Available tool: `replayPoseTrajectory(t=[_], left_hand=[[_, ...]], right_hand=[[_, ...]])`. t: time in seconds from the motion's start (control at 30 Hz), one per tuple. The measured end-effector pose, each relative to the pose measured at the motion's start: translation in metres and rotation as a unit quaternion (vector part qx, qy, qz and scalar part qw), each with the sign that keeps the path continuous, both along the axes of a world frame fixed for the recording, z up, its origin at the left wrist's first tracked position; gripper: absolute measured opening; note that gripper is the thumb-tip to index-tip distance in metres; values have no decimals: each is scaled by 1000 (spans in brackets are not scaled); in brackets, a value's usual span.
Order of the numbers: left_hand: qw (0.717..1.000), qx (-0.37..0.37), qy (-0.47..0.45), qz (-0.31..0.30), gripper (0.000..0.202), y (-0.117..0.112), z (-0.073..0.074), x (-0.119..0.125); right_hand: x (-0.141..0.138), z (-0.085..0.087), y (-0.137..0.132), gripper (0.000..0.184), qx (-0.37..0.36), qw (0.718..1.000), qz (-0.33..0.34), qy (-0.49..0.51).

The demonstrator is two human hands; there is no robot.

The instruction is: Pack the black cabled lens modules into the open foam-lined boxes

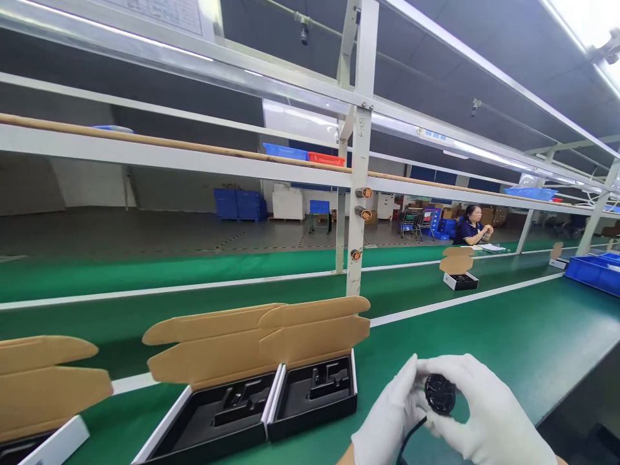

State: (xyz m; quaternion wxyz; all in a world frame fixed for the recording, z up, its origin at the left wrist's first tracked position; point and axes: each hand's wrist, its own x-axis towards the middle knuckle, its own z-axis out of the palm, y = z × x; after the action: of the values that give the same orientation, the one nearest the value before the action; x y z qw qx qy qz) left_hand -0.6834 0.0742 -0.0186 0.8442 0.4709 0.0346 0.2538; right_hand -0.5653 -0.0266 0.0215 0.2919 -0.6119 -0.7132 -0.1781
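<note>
A round black device [440, 394] with a ribbed face is held up over the green bench at the lower right. My right hand [489, 413], in a white glove, grips it between thumb and fingers from the right. My gloved left hand [390, 413] closes on its left side, its fingertips partly hidden. A black cable [411, 436] hangs from the device past my left palm. To the left of my hands stand two open boxes, the nearer one [314, 413] and another [213, 420], both with black moulded inserts and raised brown cardboard lids.
Another open box [53, 445] is cut off at lower left. A small open box [461, 280] stands farther along the green belt [402, 281]. Blue bins [593, 274] sit at the right. A metal post [361, 161] rises behind the boxes. A person [469, 226] sits beyond.
</note>
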Motion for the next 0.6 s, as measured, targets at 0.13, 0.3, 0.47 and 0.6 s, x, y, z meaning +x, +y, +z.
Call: replayPoseTrajectory(t=[0.13, 0.3, 0.47, 0.6], left_hand=[[998, 25, -53, 0, 27, -13, 12, -5], [997, 25, -70, -23, 27, -21, 10, -5], [996, 57, 17, 60, 38, -11, 2, -11], [988, 94, 57, 110, 45, 6, 0, -18]], right_hand=[[2, 2, -11, 49, 50, 999, 16, 12], [-1, 4, -21, 48, 14, 999, 23, 37], [3, 3, -24, 44, -14, 999, 21, 32], [6, -1, -19, 42, -35, 996, 31, 72]])
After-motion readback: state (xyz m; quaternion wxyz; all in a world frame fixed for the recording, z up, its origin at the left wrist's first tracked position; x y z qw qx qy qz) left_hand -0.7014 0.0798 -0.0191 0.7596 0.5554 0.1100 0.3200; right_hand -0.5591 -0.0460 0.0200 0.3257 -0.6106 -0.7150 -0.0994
